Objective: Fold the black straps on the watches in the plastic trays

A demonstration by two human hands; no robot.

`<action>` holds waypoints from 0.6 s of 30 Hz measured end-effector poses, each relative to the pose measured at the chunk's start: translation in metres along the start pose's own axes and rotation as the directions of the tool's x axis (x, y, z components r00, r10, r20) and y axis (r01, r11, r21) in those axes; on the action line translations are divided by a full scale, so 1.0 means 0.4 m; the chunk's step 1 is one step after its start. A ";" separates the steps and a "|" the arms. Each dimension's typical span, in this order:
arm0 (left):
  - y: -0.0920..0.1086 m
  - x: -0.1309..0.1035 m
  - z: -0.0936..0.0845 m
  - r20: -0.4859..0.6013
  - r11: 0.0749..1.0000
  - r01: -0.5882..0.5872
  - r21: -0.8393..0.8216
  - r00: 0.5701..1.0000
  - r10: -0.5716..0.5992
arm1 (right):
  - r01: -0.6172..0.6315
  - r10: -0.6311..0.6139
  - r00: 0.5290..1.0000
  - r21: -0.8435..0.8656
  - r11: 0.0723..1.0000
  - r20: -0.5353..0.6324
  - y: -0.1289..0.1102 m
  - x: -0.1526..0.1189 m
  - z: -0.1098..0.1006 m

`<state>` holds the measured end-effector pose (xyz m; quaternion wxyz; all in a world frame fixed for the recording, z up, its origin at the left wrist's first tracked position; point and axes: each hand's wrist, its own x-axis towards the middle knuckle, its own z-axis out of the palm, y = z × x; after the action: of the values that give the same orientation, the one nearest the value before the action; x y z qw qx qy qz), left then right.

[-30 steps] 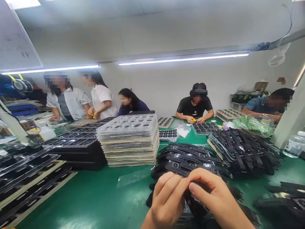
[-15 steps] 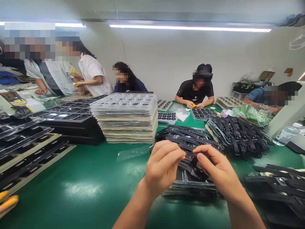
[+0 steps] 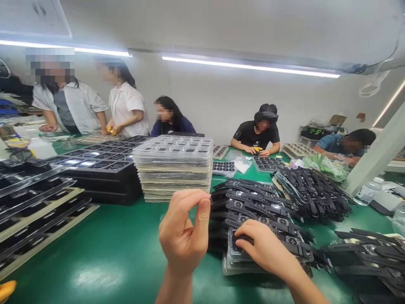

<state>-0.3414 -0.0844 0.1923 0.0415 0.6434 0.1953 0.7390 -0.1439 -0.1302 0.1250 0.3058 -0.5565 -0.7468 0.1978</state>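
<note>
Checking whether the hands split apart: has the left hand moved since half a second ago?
Yes. The left hand has lifted left, away from the strap pile where the right hand rests.

Black watch straps [image 3: 253, 207], green table [image 3: 120, 257], clear trays [image 3: 174, 147] (cream-edged stack).

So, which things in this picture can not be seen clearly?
Head view only:
- Left hand: thumb and forefinger are pinched; anything between them is too small to tell.
- Right hand: its fingertips rest on the pile of black straps; the hand covers what they grip.
- Yellow object: cut off by the lower left edge.
</note>
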 end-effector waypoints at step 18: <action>-0.023 -0.075 0.001 0.371 0.795 0.562 0.226 0.705 -0.604 | -0.513 0.419 0.714 -0.012 0.858 -0.561 0.210 -0.188 -0.253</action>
<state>-0.3377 -0.0850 0.1612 0.2837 0.6944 0.4101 0.5188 -0.0013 -0.1809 0.1282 0.3955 -0.7831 -0.4783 0.0407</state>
